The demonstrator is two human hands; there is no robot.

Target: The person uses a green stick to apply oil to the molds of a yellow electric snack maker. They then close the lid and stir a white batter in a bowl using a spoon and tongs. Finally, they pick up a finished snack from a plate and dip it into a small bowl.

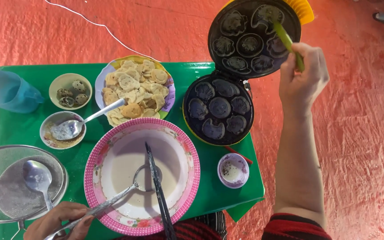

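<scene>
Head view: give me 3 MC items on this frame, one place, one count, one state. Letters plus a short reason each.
1. Where does the small purple cup stand?
A. Inside the pink bowl
B. On the green table, just below the mould maker
C. On the plate of cakes

2. How many spoons lie in the sieve?
A. None
B. One
C. Three

3. What state is the mould maker in?
A. Lid shut
B. Lid open, moulds empty
C. Lid open, moulds full of batter

Answers
1 B: the cup sits on the table between the maker's base and the table edge, right of the pink bowl.
2 B: a single metal spoon rests on the mesh.
3 B: the lid is swung up, the dark shaped moulds look bare, and the right hand holds a green brush to the lid.
</scene>
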